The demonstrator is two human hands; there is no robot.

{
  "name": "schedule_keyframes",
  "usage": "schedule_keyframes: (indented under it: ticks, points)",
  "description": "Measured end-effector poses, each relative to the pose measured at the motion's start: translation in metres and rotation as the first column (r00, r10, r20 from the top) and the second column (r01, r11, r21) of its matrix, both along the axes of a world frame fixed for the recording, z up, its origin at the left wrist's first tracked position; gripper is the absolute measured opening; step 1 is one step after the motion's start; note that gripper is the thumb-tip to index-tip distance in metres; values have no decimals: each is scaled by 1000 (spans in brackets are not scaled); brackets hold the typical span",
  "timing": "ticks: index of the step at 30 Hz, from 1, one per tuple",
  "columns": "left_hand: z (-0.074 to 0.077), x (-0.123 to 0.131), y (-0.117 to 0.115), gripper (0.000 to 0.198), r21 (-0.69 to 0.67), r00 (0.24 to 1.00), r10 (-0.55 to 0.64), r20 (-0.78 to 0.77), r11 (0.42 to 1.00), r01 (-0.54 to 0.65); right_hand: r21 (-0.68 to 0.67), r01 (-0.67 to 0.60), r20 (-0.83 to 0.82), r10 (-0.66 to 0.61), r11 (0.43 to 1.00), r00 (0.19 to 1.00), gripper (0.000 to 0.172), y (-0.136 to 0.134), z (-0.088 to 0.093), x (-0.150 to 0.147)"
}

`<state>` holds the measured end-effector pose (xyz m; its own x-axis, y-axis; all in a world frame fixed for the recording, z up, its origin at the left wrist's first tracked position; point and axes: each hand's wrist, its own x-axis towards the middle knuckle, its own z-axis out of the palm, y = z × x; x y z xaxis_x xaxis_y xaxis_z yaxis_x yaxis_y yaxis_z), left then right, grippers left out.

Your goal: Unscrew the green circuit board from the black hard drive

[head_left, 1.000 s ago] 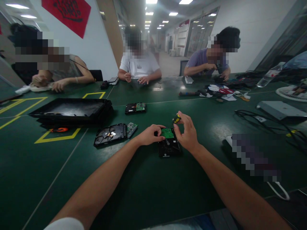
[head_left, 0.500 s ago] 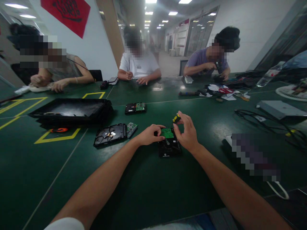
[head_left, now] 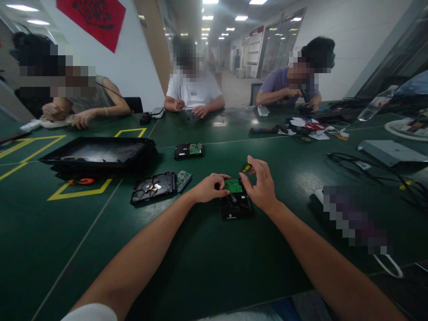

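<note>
A black hard drive (head_left: pixel 236 209) lies on the green table in front of me, its green circuit board (head_left: pixel 234 185) facing up. My left hand (head_left: pixel 210 187) is closed on the drive's left edge, thumb and fingers reaching over the board. Between the thumb and fingers of my right hand (head_left: pixel 262 183) is the black and yellow handle of a screwdriver (head_left: pixel 246 167), above the drive's far right corner. The screwdriver's tip is too small to make out. Left of my hands sit an opened drive casing (head_left: pixel 154 188) and a loose circuit board (head_left: pixel 183 179).
Another hard drive (head_left: pixel 188 151) lies farther back. Stacked black trays (head_left: pixel 100 156) stand at the left, an orange item (head_left: pixel 83 181) beside them. On the right are a power strip (head_left: pixel 354 218), black cables (head_left: pixel 361 167) and a grey metal box (head_left: pixel 393 152). Three people sit across the table.
The screwdriver handle has turned and tilted slightly in my right hand, and those fingers have shifted a little. My left hand and the hard drive stay in place.
</note>
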<state>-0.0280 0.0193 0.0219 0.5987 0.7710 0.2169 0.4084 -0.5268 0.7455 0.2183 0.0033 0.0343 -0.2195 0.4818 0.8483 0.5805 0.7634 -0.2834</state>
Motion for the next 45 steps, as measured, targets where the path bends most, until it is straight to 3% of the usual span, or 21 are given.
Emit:
schedule_keyframes:
  ticks: [15,24,45]
  points:
    - [-2,0,-1,31,17,1000,13,5,1000,-13,-19,-40,-22,39,999,999,74,0,2,0]
    - [1,1,-1,33,4,1000,9,0,1000,-9,-5,6,-64,-6,1000,998,68,1,1,0]
    - [1,2,-1,33,-8,1000,11,1,1000,-11,2,-9,-14,9,1000,1000,75,-1,1,-2]
